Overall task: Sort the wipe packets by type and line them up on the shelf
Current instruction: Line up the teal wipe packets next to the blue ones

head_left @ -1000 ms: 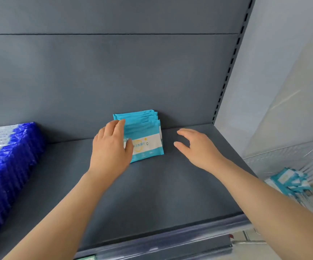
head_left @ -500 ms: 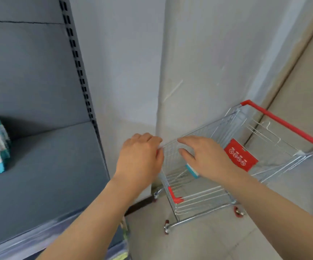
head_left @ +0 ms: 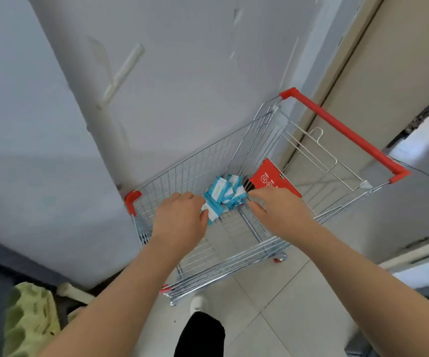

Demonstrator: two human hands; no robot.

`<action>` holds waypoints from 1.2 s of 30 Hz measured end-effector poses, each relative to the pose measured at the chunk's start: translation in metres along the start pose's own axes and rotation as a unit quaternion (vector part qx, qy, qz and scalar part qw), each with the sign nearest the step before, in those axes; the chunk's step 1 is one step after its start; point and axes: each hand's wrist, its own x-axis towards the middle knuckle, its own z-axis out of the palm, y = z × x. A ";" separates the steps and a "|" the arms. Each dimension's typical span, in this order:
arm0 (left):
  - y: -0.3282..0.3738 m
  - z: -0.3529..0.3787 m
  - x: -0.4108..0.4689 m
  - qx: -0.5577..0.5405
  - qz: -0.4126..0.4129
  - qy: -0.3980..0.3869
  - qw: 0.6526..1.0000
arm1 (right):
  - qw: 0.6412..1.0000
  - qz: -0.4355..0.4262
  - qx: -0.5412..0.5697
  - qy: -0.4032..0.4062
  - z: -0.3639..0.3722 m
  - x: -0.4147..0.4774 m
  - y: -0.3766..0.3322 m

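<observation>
Head camera showed my left hand (head_left: 180,222) curled round the teal wipe packets (head_left: 223,195) at frame centre inside the wire cart (head_left: 182,176), right hand (head_left: 280,212) touching their other end, clasp unclear; I judged this the fetching step, next needing a two-handed lift to the shelf.

Floor (head_left: 272,305): pale tiles; the cart (head_left: 208,163) stands on it at 12 o'clock, close to the wall (head_left: 156,99).
Cart: wire basket, red handle (head_left: 342,130) at 2 o'clock.
In cart: blue-white packets (head_left: 223,194) heaped mid-basket; red sign (head_left: 275,179) just beside them at 2 o'clock.
</observation>
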 end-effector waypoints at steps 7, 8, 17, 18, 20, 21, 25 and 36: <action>-0.034 0.116 0.128 -0.018 -0.083 -0.128 0.988 | 0.995 0.033 0.061 -0.075 0.068 0.130 0.066; -0.038 0.131 0.142 -0.023 -0.095 -0.137 0.986 | 0.993 0.036 0.071 -0.088 0.080 0.146 0.075; -0.077 0.287 0.215 -0.136 -0.209 -0.194 0.949 | 0.963 0.080 0.211 -0.149 0.230 0.266 0.132; -0.082 0.308 0.218 -0.153 -0.220 -0.201 0.942 | 0.958 0.086 0.226 -0.154 0.249 0.278 0.135; -0.090 0.348 0.224 -0.192 -0.249 -0.214 0.925 | 0.949 0.091 0.249 -0.169 0.289 0.297 0.138; -0.093 0.369 0.226 -0.205 -0.259 -0.219 0.918 | 0.946 0.090 0.258 -0.174 0.309 0.305 0.138; -0.104 0.445 0.237 -0.230 -0.272 -0.244 0.902 | 0.920 0.126 0.323 -0.184 0.377 0.320 0.140; -0.114 0.514 0.223 -0.231 -0.284 -0.226 0.903 | 0.908 0.140 0.351 -0.182 0.428 0.339 0.145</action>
